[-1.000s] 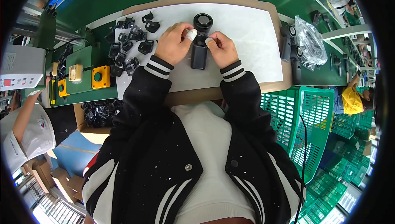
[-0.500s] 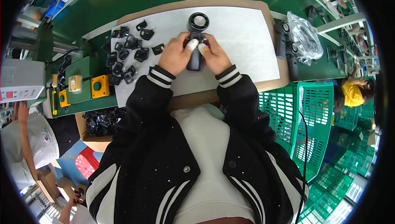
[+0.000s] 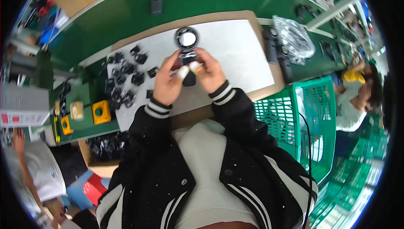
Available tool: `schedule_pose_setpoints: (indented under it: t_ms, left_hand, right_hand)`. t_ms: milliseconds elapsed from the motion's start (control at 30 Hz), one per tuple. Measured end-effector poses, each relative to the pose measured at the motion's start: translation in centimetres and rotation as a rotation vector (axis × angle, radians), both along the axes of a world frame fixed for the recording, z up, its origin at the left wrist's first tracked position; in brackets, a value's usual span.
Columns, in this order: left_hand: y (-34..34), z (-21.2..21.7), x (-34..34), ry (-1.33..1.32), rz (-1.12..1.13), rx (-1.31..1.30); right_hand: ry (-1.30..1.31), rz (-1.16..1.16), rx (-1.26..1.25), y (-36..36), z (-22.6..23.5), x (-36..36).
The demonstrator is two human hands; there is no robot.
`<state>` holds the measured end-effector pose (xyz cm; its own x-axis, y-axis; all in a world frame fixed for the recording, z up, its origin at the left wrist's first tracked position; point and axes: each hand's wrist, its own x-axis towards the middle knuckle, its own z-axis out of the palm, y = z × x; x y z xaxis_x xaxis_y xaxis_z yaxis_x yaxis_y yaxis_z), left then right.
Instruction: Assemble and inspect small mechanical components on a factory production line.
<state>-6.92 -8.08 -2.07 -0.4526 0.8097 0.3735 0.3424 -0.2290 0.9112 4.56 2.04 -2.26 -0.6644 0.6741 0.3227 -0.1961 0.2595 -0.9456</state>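
My left hand (image 3: 167, 82) and my right hand (image 3: 209, 71) both grip a black handheld magnifier (image 3: 187, 48) lifted over the white mat (image 3: 235, 52). Its round lens ring points away from me and its dark handle sits between my fingers. White tape wraps two of my fingertips. A heap of small black plastic parts (image 3: 124, 79) lies on the mat to the left of my left hand.
A green conveyor belt (image 3: 126, 14) runs behind the mat with one black device (image 3: 156, 0) on it. A clear bag (image 3: 292, 35) and black parts lie right. Green crates (image 3: 303, 119) stand at my right, yellow fixtures (image 3: 101, 112) at left. Other people work at both sides.
I have raised the magnifier off the mat toward me, and my hands have closed tighter round its handle. My head has tipped, so the bench sits nearer in view.
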Motion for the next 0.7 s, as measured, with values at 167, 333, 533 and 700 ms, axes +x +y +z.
schedule_pose_setpoints:
  t_ms: [167,333,533,700]
  left_hand:
    - [-0.5,-0.4,-0.3,-0.168,0.045,-0.064]
    - [0.0,1.7,0.5,-0.168,0.011,-0.065]
    - [0.1,1.8,-0.5,-0.083,0.009,-0.003]
    - [0.5,3.1,0.0,-0.047,0.098,0.087]
  right_hand:
    - [-0.042,0.003,0.003,-0.8,1.0,-0.2]
    - [0.088,0.110,-0.100,0.1,-0.3,0.3]
    - [0.212,0.175,-0.293,-0.4,0.5,-1.2]
    - [0.313,0.094,-0.264,-1.1,1.1,-3.7]
